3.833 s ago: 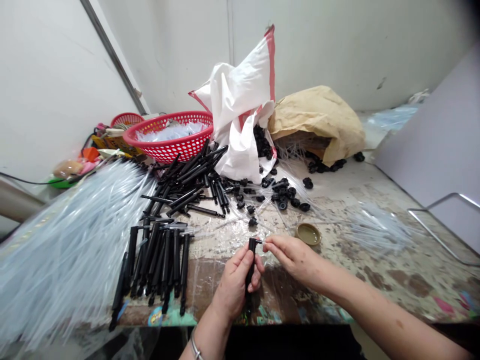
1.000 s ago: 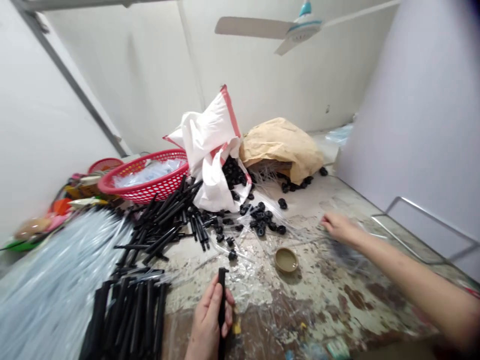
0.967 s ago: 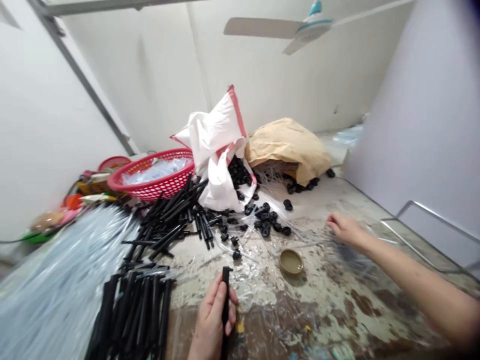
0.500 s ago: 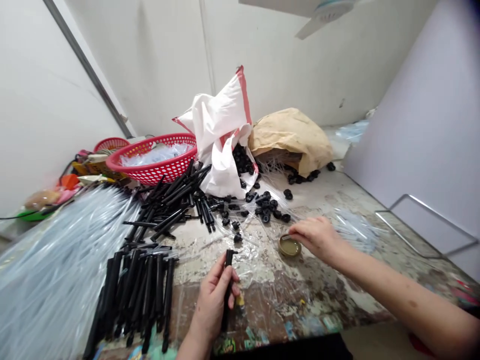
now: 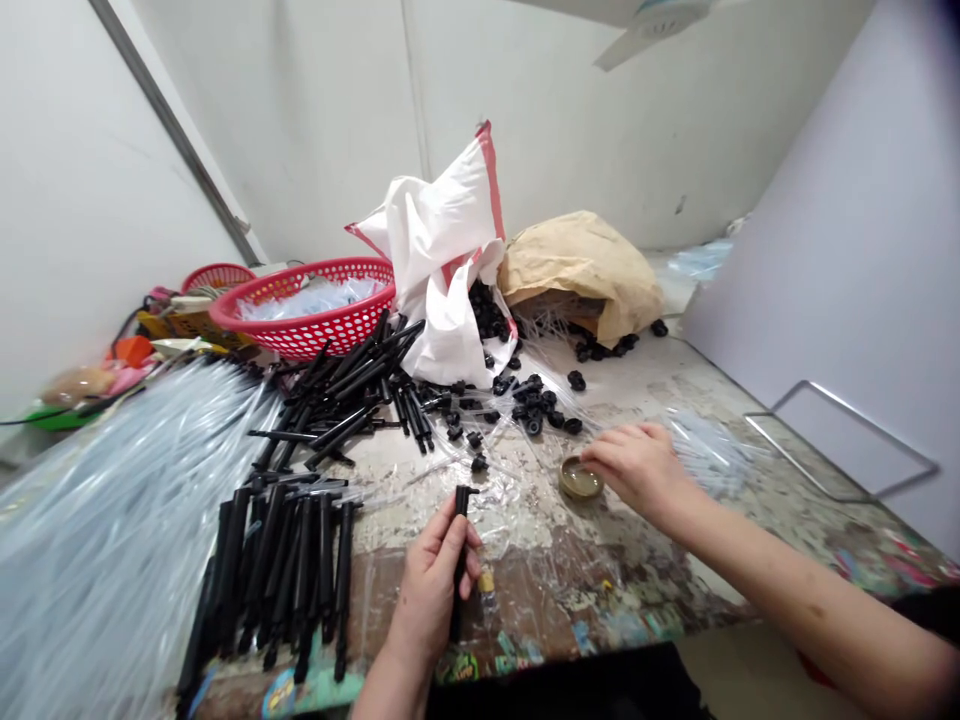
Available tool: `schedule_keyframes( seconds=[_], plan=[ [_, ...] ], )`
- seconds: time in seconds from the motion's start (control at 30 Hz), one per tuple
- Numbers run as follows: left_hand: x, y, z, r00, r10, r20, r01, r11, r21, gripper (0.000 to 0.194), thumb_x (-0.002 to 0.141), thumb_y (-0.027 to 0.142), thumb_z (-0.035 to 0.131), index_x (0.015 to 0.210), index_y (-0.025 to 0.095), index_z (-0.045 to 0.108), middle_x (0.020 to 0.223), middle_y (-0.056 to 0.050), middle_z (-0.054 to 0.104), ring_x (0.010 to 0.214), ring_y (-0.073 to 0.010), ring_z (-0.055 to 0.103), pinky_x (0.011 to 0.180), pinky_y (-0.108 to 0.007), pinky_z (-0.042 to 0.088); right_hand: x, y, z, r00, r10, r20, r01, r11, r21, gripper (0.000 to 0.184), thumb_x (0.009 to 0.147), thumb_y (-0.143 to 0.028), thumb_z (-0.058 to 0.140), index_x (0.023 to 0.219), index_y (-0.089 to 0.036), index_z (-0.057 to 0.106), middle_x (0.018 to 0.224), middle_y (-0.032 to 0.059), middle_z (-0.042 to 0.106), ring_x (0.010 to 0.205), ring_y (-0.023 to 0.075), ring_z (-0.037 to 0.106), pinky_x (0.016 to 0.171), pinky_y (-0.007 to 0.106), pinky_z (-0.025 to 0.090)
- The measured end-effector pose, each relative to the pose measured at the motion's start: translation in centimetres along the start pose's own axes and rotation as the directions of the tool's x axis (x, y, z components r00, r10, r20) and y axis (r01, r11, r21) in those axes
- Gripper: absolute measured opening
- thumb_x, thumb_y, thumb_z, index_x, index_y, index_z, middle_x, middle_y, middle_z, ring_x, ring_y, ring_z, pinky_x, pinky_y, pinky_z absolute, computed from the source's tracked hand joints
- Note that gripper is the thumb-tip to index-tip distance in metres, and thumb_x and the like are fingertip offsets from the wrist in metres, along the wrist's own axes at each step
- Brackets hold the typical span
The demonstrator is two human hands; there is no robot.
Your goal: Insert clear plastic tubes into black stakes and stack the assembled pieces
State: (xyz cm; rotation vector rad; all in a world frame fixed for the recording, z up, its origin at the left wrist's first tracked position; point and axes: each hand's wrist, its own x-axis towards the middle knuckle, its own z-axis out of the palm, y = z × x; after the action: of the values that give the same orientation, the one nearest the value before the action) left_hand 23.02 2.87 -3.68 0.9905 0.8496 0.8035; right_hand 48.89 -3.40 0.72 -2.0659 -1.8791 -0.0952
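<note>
My left hand is wrapped round a black plastic tube, held nearly upright above the table's front edge. A small spout sticks out to the right at the tube's top. My right hand pinches at the left rim of a small round dish with a yellowish, clear liquid in it. Half a second ago a short clear tube showed in those fingertips; now the fingers largely hide it. Loose black caps lie behind the dish, and one cap lies just beyond the held tube.
Black tubes lie in a row at left, beside a heap of long clear tubes. Behind are a red basket, a white sack and a brown paper bag. A metal wire frame stands at right.
My right fingertips have dipped closer to the dish, and the clear tube end is less visible. My left hand keeps its grip on the black tube. The view has shifted slightly.
</note>
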Motion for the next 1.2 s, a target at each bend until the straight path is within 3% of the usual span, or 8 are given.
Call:
schedule_keyframes(
  seconds=[0.07, 0.13, 0.2, 0.3, 0.43, 0.9, 1.1, 1.2],
  plan=[
    [0.0, 0.0, 0.0, 1.0, 0.006, 0.007, -0.006, 1.0, -0.025, 0.038, 0.077, 0.042, 0.06, 0.105, 0.015, 0.058, 0.068, 0.002, 0.056, 0.045, -0.0052, 0.045, 0.035, -0.014, 0.029, 0.0, -1.3, -0.4, 0.993, 0.104, 0.053, -0.114, 0.96, 0.255, 0.015, 0.084, -0.029, 0.049, 0.079, -0.022, 0.061, 0.081, 0.0039, 0.063, 0.078, 0.0197, 0.053, 0.072, 0.035, 0.034],
    [0.1, 0.0, 0.0, 1.0, 0.0, 0.005, 0.0, 0.999, -0.05, 0.036, 0.077, 0.044, 0.059, 0.097, 0.015, 0.059, 0.067, 0.001, 0.056, 0.045, -0.0055, 0.045, 0.035, -0.014, 0.028, 0.0, -3.3, -0.4, 0.972, 0.145, 0.187, -0.219, 0.851, 0.477, 0.018, 0.086, -0.034, 0.045, 0.082, -0.021, 0.057, 0.077, 0.0024, 0.06, 0.069, 0.017, 0.052, 0.063, 0.031, 0.038],
    [0.1, 0.2, 0.0, 1.0, -0.006, -0.004, 0.006, 0.998, -0.068, 0.036, 0.076, 0.045, 0.06, 0.095, 0.014, 0.059, 0.066, 0.002, 0.056, 0.044, -0.0053, 0.045, 0.034, -0.014, 0.027, 0.1, -5.6, 0.0, 0.955, 0.116, 0.274, -0.265, 0.752, 0.603, 0.02, 0.088, -0.037, 0.041, 0.084, -0.021, 0.053, 0.071, -0.0001, 0.054, 0.062, 0.0147, 0.049, 0.058, 0.028, 0.038],
    [0.0, 0.4, 0.0, 1.0, -0.012, -0.009, 0.011, 0.997, -0.081, 0.038, 0.076, 0.045, 0.06, 0.1, 0.015, 0.058, 0.066, 0.003, 0.055, 0.042, -0.0043, 0.043, 0.034, -0.013, 0.026, 0.6, -8.3, 1.2, 0.965, 0.068, 0.253, -0.227, 0.695, 0.682, 0.02, 0.088, -0.037, 0.039, 0.081, -0.021, 0.048, 0.067, -0.002, 0.048, 0.062, 0.0133, 0.045, 0.057, 0.026, 0.037],
    [0.0, 0.3, -0.2, 0.999, -0.013, 0.033, 0.016, 0.996, -0.092, 0.037, 0.08, 0.043, 0.055, 0.105, 0.015, 0.057, 0.067, 0.003, 0.054, 0.043, -0.0035, 0.042, 0.034, -0.013, 0.025, 1.4, -9.9, 2.3, 0.978, 0.052, 0.204, -0.183, 0.69, 0.7, 0.019, 0.088, -0.035, 0.038, 0.08, -0.02, 0.047, 0.066, -0.0024, 0.046, 0.061, 0.0132, 0.044, 0.058, 0.026, 0.036],
    [-0.1, 0.3, -0.3, 0.999, -0.029, 0.027, 0.032, 0.992, -0.119, 0.037, 0.078, 0.044, 0.058, 0.104, 0.017, 0.058, 0.067, 0.003, 0.054, 0.042, -0.0035, 0.041, 0.033, -0.014, 0.024, 1.7, -10.6, 3.0, 0.978, 0.051, 0.204, -0.177, 0.718, 0.673, 0.016, 0.088, -0.033, 0.039, 0.082, -0.021, 0.048, 0.067, -0.0019, 0.049, 0.06, 0.0134, 0.046, 0.057, 0.025, 0.037],
    [-0.1, 0.0, -0.5, 0.998, -0.019, 0.055, 0.024, 0.995, -0.092, 0.03, 0.082, 0.041, 0.054, 0.098, 0.016, 0.058, 0.067, 0.003, 0.052, 0.04, -0.0023, 0.04, 0.033, -0.014, 0.023, 1.8, -10.3, 3.4, 0.968, -0.103, 0.23, -0.055, 0.804, 0.592, 0.023, 0.091, -0.031, 0.037, 0.083, -0.02, 0.056, 0.077, 0.003, 0.06, 0.074, 0.0165, 0.054, 0.068, 0.028, 0.041],
    [-0.1, 0.1, -0.4, 0.998, -0.021, 0.064, 0.027, 0.996, -0.089, 0.029, 0.081, 0.042, 0.055, 0.095, 0.017, 0.057, 0.067, 0.004, 0.052, 0.039, -0.0021, 0.038, 0.033, -0.014, 0.022, 1.8, -10.3, 3.5, 0.969, -0.102, 0.226, -0.045, 0.826, 0.562, 0.029, 0.091, -0.031, 0.035, 0.078, -0.019, 0.057, 0.075, 0.0041, 0.061, 0.071, 0.017, 0.055, 0.067, 0.029, 0.041]
  ],
)
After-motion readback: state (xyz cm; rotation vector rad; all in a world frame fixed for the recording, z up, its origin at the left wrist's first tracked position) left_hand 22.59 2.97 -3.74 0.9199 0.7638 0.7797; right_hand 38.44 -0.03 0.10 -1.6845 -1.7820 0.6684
